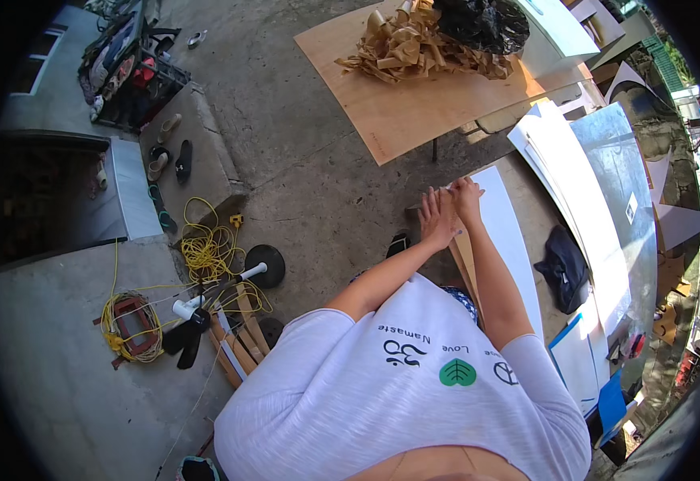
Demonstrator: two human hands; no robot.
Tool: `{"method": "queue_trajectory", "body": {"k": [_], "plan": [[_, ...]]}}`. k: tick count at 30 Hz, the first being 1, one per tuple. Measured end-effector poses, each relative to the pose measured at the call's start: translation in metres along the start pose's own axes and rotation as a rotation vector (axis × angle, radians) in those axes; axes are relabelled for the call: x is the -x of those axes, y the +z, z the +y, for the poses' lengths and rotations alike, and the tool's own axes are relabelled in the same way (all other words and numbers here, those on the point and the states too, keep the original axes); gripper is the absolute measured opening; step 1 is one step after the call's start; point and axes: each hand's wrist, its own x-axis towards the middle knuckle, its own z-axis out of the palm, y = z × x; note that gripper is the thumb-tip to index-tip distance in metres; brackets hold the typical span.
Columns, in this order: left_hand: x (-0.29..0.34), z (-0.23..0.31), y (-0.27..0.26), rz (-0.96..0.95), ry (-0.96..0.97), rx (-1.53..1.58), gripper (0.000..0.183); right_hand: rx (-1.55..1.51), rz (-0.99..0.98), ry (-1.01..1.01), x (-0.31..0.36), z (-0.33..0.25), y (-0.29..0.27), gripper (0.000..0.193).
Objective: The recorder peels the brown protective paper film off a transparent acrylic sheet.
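Both my hands are close together at the far end of a long white sheet (504, 232), which lies along the near edge of a work table. My left hand (439, 218) rests flat with its fingers stretched out over a brown strip (465, 263) along the sheet's left side; whether that strip is cardboard or wood I cannot tell. Just to its right, my right hand (468, 202) has its fingers bent and closed at the sheet's far corner. What those fingers pinch, if anything, is hidden.
Right of me lie stacked white sheets (578, 192), a dark cloth cap (562, 268) and a shiny metal sheet (615, 152). Ahead, a plywood table (398, 120) bears crumpled brown paper (402, 44) and a black plastic bag (485, 24). Yellow cord (206, 248) and a fan (190, 321) stand at left.
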Motion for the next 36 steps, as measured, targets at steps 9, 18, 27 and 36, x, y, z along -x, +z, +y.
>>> {"method": "queue_trajectory", "body": {"k": [9,18,27,36], "plan": [[-0.008,0.009,0.002,0.04,-0.09,0.074,0.129,0.118,0.083,-0.233,0.02,-0.002,-0.025,0.007],[-0.008,0.007,-0.002,0.051,-0.095,0.109,0.133,-0.148,0.053,-0.243,0.038,0.01,-0.034,0.019],[-0.007,0.005,0.011,0.096,-0.258,0.141,0.128,0.24,0.222,-0.258,0.061,-0.027,0.0,0.051],[-0.011,0.001,0.008,0.006,-0.252,0.183,0.119,0.114,0.181,-0.354,0.061,-0.023,-0.006,0.042]]}}
